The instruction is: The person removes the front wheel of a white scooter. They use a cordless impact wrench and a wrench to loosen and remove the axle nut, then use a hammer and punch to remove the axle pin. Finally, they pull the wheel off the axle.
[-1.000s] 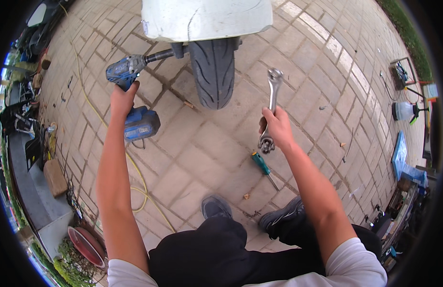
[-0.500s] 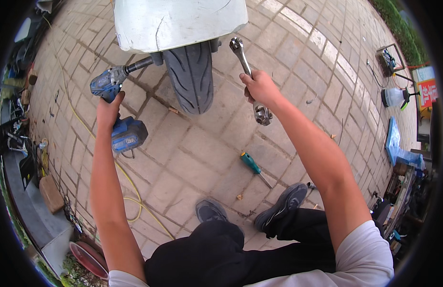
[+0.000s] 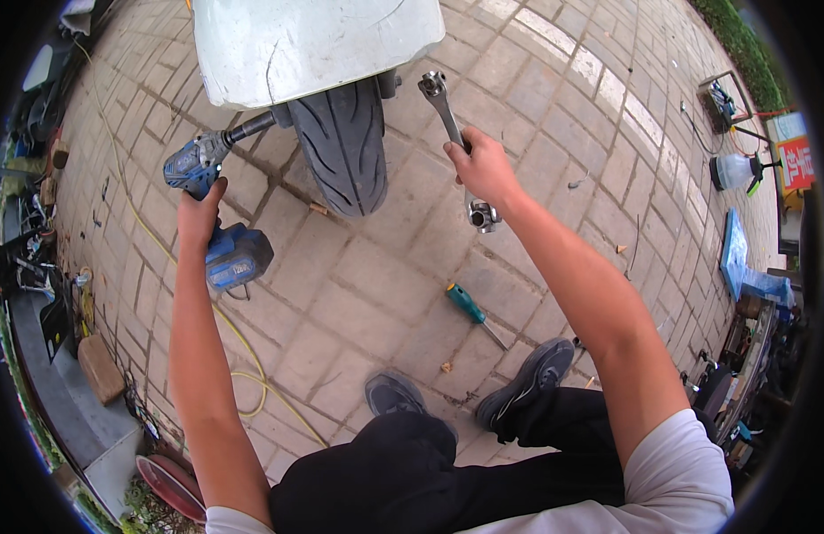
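Observation:
My left hand (image 3: pixel 200 212) is wrapped around the handle of a blue cordless impact wrench (image 3: pixel 194 165). Its long dark socket (image 3: pixel 254 126) points right and reaches the axle end beside a black tyre (image 3: pixel 343 147); whether it is seated on a nut I cannot tell. Above the tyre hangs the scuffed, cracked white bodywork (image 3: pixel 323 44) of a vehicle. To the right of the wheel, my right hand (image 3: pixel 485 167) grips the middle of a shiny double-ended multi-socket wrench (image 3: pixel 442 109), held off the ground with a cluster of sockets at each end.
A green-handled screwdriver (image 3: pixel 466 303) lies on the paving in front of my shoes (image 3: pixel 529 384). A yellow hose (image 3: pixel 145 214) runs along the left. Far right are a spray bottle (image 3: pixel 734 173) and a blue wrapped package (image 3: pixel 734 254). A brick (image 3: pixel 101 368) lies at left.
The white bodywork and tyre appear slightly farther left and lower in view. The impact wrench and the upper end of the multi-socket wrench have shifted a little left. Both grips are unchanged.

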Demonstrator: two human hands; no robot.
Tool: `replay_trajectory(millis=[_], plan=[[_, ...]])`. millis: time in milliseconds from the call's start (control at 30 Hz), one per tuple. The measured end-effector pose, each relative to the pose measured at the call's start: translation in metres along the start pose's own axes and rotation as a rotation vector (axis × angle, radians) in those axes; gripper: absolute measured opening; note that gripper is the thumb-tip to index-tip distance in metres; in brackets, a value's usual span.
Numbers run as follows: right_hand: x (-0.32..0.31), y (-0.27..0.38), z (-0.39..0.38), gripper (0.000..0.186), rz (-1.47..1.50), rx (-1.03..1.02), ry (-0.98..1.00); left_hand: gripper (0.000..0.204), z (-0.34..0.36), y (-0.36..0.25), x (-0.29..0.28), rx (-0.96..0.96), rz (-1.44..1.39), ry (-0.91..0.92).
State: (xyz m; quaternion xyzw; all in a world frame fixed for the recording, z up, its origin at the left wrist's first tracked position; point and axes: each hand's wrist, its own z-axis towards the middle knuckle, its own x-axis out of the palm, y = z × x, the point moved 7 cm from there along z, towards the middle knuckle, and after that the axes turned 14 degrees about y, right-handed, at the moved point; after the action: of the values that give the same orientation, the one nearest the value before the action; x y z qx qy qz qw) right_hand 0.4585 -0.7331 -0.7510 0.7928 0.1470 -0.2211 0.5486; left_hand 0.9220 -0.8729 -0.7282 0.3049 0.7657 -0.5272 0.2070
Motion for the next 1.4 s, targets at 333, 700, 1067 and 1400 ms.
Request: replay_trajectory(millis=[333,700,1067,1400], plan=[[-0.004,0.015,-0.016,0.017,-0.099,-0.196,-0.125,0.057,0.003,0.003,0.0,0.002,0.003,0.006],[-0.007,0.007,-0.02,0.017,-0.134,-0.161,-0.138,0.055,0.002,0.004,0.001,-0.017,-0.01,0.015],[0.023,0.039,0.029,0.023,-0.093,0.098,0.03,0.057,0.0,0.001,0.0,-0.02,0.03,-0.002],[0.003,0.068,0.021,0.018,-0.039,0.21,0.407,0.054,-0.002,0.003,0.0,0.002,-0.01,-0.008]])
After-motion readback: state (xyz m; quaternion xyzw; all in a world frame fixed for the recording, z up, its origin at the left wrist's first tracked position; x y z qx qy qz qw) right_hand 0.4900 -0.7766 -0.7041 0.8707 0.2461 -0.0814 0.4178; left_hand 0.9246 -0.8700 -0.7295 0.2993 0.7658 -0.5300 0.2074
